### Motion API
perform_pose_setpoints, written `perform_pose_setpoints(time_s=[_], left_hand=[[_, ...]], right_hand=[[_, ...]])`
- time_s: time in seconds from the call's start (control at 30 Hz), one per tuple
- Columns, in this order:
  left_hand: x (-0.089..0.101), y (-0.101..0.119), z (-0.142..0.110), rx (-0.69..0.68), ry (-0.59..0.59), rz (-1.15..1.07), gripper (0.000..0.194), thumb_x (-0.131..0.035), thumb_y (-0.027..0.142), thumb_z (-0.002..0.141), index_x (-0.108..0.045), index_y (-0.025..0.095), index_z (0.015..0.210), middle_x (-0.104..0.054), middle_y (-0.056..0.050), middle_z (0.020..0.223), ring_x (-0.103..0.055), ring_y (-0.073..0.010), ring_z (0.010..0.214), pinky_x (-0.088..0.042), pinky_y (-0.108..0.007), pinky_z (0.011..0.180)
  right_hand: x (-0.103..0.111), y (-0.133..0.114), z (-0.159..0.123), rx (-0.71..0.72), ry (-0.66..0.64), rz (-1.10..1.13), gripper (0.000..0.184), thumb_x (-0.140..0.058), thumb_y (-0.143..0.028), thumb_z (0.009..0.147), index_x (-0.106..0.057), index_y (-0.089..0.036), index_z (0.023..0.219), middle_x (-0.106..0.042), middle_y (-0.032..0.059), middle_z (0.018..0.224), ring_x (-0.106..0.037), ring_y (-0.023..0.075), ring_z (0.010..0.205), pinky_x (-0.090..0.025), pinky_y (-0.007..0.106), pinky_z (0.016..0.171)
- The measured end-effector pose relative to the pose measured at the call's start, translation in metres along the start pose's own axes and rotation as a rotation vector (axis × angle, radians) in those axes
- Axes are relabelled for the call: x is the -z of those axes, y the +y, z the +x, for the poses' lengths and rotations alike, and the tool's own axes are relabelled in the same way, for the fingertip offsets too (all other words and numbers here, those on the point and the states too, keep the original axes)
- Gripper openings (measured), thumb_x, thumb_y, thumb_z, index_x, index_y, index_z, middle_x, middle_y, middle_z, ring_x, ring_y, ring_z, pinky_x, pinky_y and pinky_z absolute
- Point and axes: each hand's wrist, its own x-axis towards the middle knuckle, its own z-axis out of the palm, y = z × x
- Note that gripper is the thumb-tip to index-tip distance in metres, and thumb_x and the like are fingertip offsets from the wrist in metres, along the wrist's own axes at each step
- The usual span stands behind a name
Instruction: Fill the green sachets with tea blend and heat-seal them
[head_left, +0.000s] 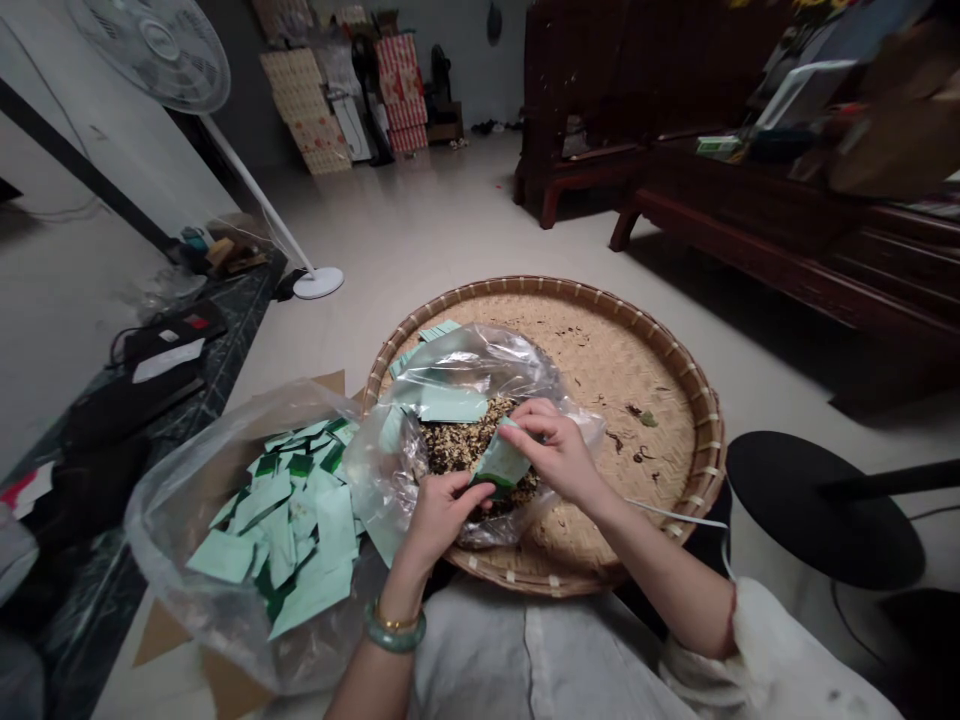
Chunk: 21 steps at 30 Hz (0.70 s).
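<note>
From the head camera, you sit with a wide woven tray [600,345] in front of your lap, a small green packet [506,462] between your two hands. Your left hand [442,505] closes thumb and fingers on the packet's lower, darker end; your right hand [555,450] pinches its upper, paler end. The packet is tilted, its upper end leaning to the right, above an open clear bag [499,350] that rests in the near left part of the tray.

Inside that bag lies a heap of loose dried bits [457,440], dark and yellow mixed, with flat pale green packets [450,404] at its far side. More pale green packets [442,330] stand out beyond the bag, near the tray's far left rim. Dark scraps [641,453] and a leaf [648,418] dot the tray's right side.

To the left of the tray, a second clear bag [161,510] holds a pile of green packets [300,510], with cardboard [229,685] showing beneath it. A jade bangle [396,632] and a gold band [397,621] circle your left wrist. A white fan [319,283] stands on the floor farther off to the left; a round black base [821,510] sits right of the tray, and dark wooden furniture [720,215] lies beyond.
</note>
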Motion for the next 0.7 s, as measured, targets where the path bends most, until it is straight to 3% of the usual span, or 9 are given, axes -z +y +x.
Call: perform_pose_setpoints(time_s=[0.1, 0.23, 0.33, 0.43, 0.5, 0.57, 0.63, 0.7], left_hand=[[0.002, 0.001, -0.001, 0.039, -0.01, -0.07, 0.023, -0.064, 0.033, 0.077, -0.072, 0.016, 0.064, -0.071, -0.002, 0.059, -0.059, -0.0148, 0.054, -0.041, -0.023, 0.053], [0.005, -0.001, -0.004, 0.096, -0.057, -0.161, 0.021, -0.064, 0.032, 0.075, -0.072, 0.015, 0.064, -0.07, -0.003, 0.056, -0.058, -0.0143, 0.051, -0.04, -0.022, 0.05], [0.01, 0.0, -0.004, 0.111, -0.104, -0.185, 0.02, -0.065, 0.03, 0.074, -0.071, 0.016, 0.062, -0.068, -0.002, 0.053, -0.057, -0.0132, 0.049, -0.04, -0.021, 0.049], [0.014, 0.005, -0.001, 0.113, -0.098, -0.191, 0.016, -0.068, 0.028, 0.071, -0.071, 0.016, 0.062, -0.069, -0.002, 0.058, -0.059, -0.0142, 0.054, -0.043, -0.022, 0.052], [0.014, 0.009, 0.003, 0.098, -0.074, -0.285, 0.015, -0.073, 0.026, 0.066, -0.074, 0.016, 0.076, -0.074, -0.003, 0.073, -0.065, -0.0174, 0.068, -0.049, -0.026, 0.063], [0.011, 0.012, 0.006, 0.095, -0.058, -0.417, 0.032, -0.076, 0.027, 0.063, -0.074, 0.016, 0.093, -0.075, -0.005, 0.088, -0.068, -0.0201, 0.08, -0.052, -0.029, 0.073], [0.005, 0.014, 0.009, 0.123, -0.035, -0.506, 0.034, -0.076, 0.031, 0.065, -0.073, 0.016, 0.095, -0.075, -0.006, 0.089, -0.068, -0.0201, 0.08, -0.052, -0.03, 0.074], [-0.002, 0.014, 0.01, 0.17, 0.031, -0.577, 0.032, -0.076, 0.033, 0.066, -0.073, 0.014, 0.091, -0.075, -0.005, 0.082, -0.068, -0.0182, 0.073, -0.053, -0.028, 0.069]], right_hand=[[0.012, -0.002, 0.005, -0.023, -0.149, 0.026, 0.026, -0.057, -0.037, 0.089, -0.068, -0.018, 0.076, -0.064, 0.0031, 0.077, -0.056, 0.0158, 0.076, -0.043, 0.03, 0.071], [0.032, -0.003, 0.01, 0.037, -0.408, -0.089, 0.034, -0.058, -0.041, 0.088, -0.063, -0.016, 0.065, -0.054, -0.0024, 0.059, -0.047, 0.0099, 0.056, -0.033, 0.022, 0.053], [0.036, -0.002, 0.01, 0.094, -0.367, -0.084, 0.033, -0.055, -0.036, 0.091, -0.063, -0.016, 0.066, -0.055, -0.0017, 0.06, -0.049, 0.0096, 0.056, -0.035, 0.022, 0.055], [0.031, 0.0, 0.008, 0.044, -0.295, -0.015, 0.024, -0.061, -0.033, 0.088, -0.066, -0.016, 0.071, -0.06, -0.0005, 0.064, -0.052, 0.0099, 0.058, -0.038, 0.022, 0.055], [0.026, 0.001, 0.007, 0.001, -0.316, 0.027, 0.021, -0.065, -0.031, 0.084, -0.067, -0.016, 0.07, -0.061, -0.0006, 0.064, -0.053, 0.0101, 0.059, -0.039, 0.022, 0.055], [0.021, 0.001, 0.005, -0.004, -0.351, 0.042, 0.017, -0.066, -0.03, 0.083, -0.067, -0.017, 0.071, -0.062, -0.0006, 0.066, -0.055, 0.0109, 0.062, -0.041, 0.023, 0.057], [0.014, 0.003, 0.002, -0.002, -0.306, 0.055, 0.01, -0.067, -0.028, 0.082, -0.068, -0.018, 0.082, -0.064, 0.0009, 0.076, -0.056, 0.012, 0.067, -0.044, 0.024, 0.06], [0.005, 0.007, -0.003, -0.04, -0.169, 0.094, 0.026, -0.069, -0.028, 0.078, -0.065, -0.02, 0.103, -0.063, 0.0047, 0.095, -0.056, 0.0118, 0.069, -0.046, 0.024, 0.06]])
